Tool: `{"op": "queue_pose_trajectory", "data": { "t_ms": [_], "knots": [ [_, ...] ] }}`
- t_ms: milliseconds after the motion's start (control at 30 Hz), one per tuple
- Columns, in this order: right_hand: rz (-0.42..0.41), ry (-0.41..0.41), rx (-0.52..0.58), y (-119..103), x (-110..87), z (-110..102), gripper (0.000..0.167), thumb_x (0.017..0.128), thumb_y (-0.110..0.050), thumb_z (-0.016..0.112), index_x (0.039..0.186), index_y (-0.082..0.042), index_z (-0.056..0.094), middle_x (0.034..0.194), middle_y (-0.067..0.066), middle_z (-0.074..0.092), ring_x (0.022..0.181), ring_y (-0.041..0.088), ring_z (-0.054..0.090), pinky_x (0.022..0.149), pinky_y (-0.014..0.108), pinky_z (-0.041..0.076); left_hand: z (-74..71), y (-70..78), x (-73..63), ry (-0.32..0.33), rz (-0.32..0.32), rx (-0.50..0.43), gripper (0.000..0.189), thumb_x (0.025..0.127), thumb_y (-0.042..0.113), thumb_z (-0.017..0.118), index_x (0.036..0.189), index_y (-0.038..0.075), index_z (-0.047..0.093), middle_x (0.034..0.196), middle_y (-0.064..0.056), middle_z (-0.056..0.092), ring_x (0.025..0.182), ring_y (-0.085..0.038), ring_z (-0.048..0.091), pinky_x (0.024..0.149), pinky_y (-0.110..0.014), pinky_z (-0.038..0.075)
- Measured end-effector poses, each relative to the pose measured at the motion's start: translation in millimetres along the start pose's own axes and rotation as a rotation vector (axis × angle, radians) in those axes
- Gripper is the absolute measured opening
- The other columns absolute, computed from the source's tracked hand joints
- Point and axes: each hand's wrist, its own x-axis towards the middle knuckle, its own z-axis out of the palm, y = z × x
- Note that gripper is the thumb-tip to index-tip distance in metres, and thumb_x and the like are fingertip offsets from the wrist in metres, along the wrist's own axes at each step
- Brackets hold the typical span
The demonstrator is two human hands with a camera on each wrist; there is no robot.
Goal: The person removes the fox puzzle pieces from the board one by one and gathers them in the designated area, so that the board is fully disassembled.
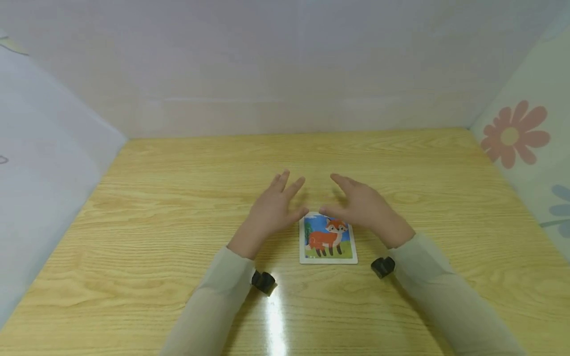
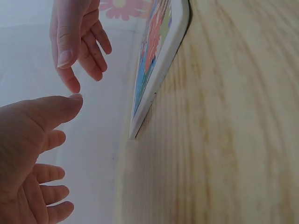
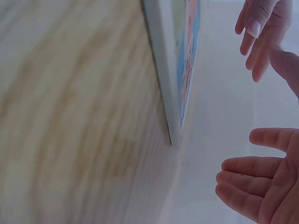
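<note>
A square picture board (image 1: 328, 240) with a white rim lies flat on the wooden table, showing an orange fox on grass under blue sky. Its raised edge (image 2: 161, 70) shows from the side in the left wrist view. Above its far left corner hovers my left hand (image 1: 272, 205), fingers spread and holding nothing. My right hand (image 1: 362, 202) hovers over the far right corner, its fingers extended, likewise holding nothing. The two thumbs point toward each other with a small gap. In the right wrist view, the right hand's fingers (image 3: 247, 182) are apart from the board.
The wood-grain table (image 1: 156, 212) reaches back to a pale wall (image 1: 285, 64). A side wall with a red flower (image 1: 509, 136) stands on the right, and a white one (image 1: 49, 148) on the left. Black wrist devices (image 1: 263, 282) sit at both cuffs.
</note>
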Motion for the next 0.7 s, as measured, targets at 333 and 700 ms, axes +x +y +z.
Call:
{"op": "queue_pose_trajectory", "data": {
  "t_ms": [333,700],
  "knots": [
    [-0.039,-0.049,-0.042,-8,-3.7,4,0.093,0.075,-0.062,0.064,0.145,-0.011,0.03,0.139,0.018,0.045,0.123,0.036,0.046,0.097,0.052,0.041,-1.8,2.6,-11.6,-0.061,0.068,-0.043,0.071,0.086,0.041,0.063,0.146,0.02,0.031,0.153,-0.012,0.021,0.138,-0.032,0.024,0.106,-0.048,0.032],
    [-0.102,-0.079,-0.081,-16,-9.5,8,0.083,0.077,-0.052,0.069,0.14,-0.006,0.04,0.134,0.019,0.049,0.122,0.034,0.048,0.097,0.049,0.042,2.0,4.9,-20.2,-0.172,0.129,-0.065,0.071,0.085,0.036,0.066,0.143,0.009,0.036,0.151,-0.012,0.025,0.136,-0.027,0.029,0.108,-0.039,0.031]
  ]
}}
